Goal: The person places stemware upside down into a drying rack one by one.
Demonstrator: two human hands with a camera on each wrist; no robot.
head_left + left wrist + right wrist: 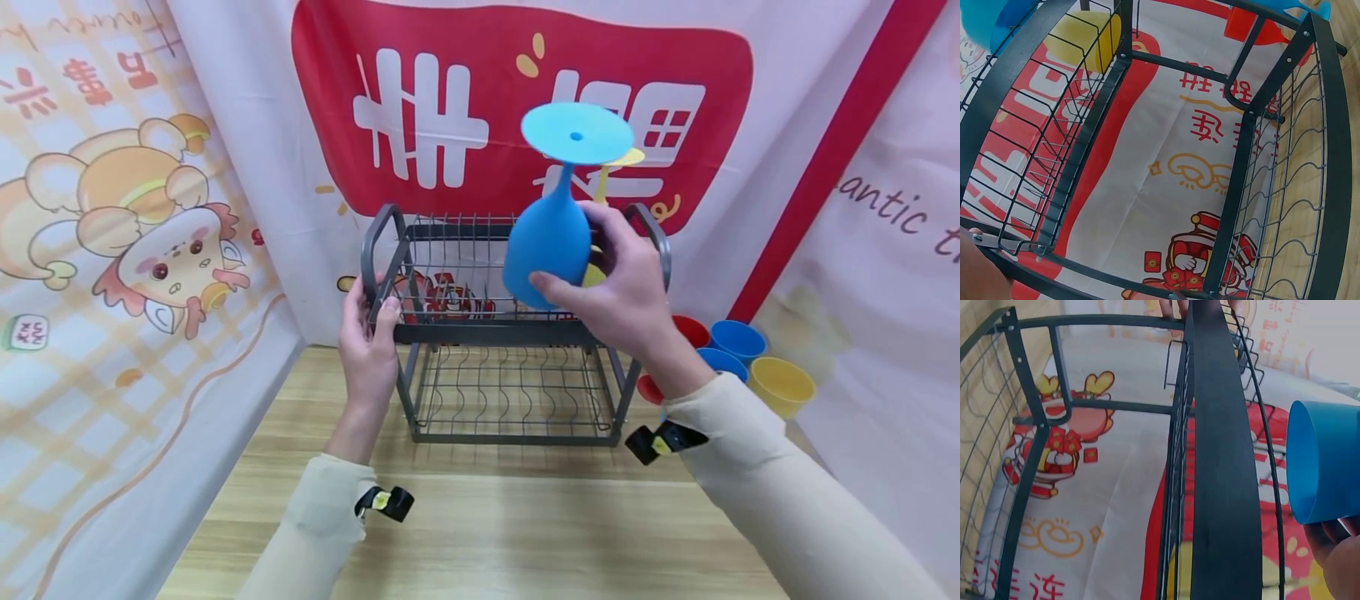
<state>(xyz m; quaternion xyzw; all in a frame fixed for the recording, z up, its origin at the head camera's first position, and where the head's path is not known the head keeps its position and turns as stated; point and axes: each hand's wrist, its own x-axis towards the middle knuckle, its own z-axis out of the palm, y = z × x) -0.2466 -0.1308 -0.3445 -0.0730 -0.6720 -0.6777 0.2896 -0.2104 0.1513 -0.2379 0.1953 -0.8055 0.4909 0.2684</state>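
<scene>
Blue goblet (550, 250): in the right hand (626, 287), raised over the upper tier (480, 334) with its mouth down and its foot uppermost; the bowl leans a little, and whether its rim touches the wires below the hand cannot be told.
Goblet's handling: probably light, moulded plastic, stiff enough to keep its shape and unlikely to shatter; the smooth wall could slip under a loose hold.
Goblet's best hold: round the bowl, where the hand already is; the slim stem just above the hand would serve too, though the wide foot might make it top-heavy there.
Right hand: curled about the bowl, thumb across the near side and fingers behind, spread only as wide as the bowl; it grips nothing else.
Left hand (367, 337): closed on the left end of the rack (517, 439), thumb on the near side of the upper frame, fingers round the outside, well apart from the goblet.
Yellow goblet (1085, 44): on the upper tier, just behind the right hand, partly hidden by it.
Yellow cup (782, 387): to the right of the right hand, beside blue cups (738, 340).
Bench (465, 533): below both hands, bearing the rack.
</scene>
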